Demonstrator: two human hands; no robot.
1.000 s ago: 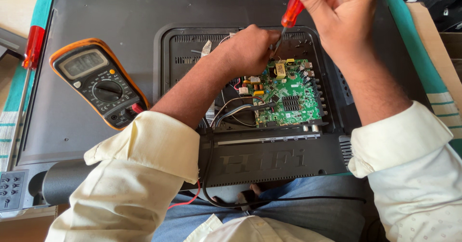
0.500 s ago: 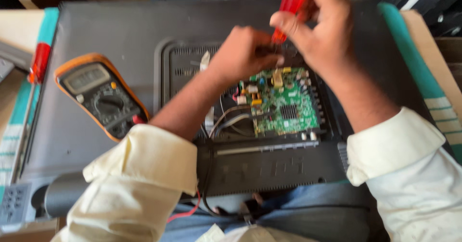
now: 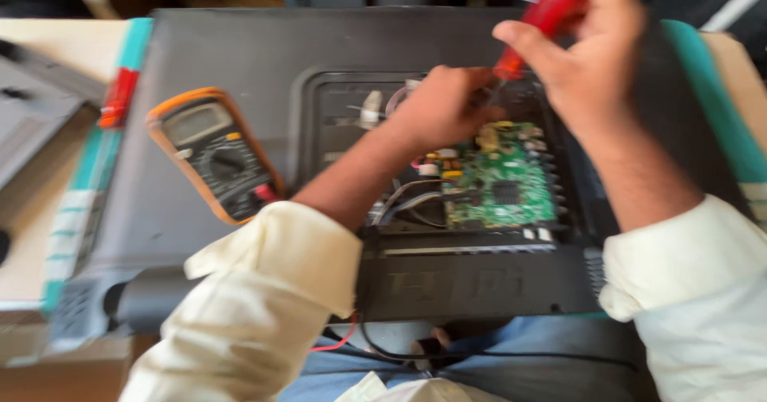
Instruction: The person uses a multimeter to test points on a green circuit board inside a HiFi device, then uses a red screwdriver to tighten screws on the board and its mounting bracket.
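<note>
A dark flat screen back panel (image 3: 240, 50) lies face down, its rear compartment open on a green circuit board (image 3: 503, 182). My right hand (image 3: 587, 50) grips a red-handled screwdriver (image 3: 543, 18), whose tip points down at the board's upper edge. My left hand (image 3: 443, 106) rests with curled fingers on the compartment just above the board, beside the screwdriver's shaft; what it pinches is hidden. Black and grey wires (image 3: 407, 202) run left from the board. The picture is blurred.
An orange-cased multimeter (image 3: 216, 154) lies on the panel left of the compartment. A second red-handled tool (image 3: 118, 98) lies along the teal cloth edge (image 3: 88, 178) at left. A grey object (image 3: 32, 122) sits at far left. Cables (image 3: 383, 346) hang near my lap.
The view has shifted right and down and grown more blurred. Both hands stay at the board's upper edge, the right still around the screwdriver.
</note>
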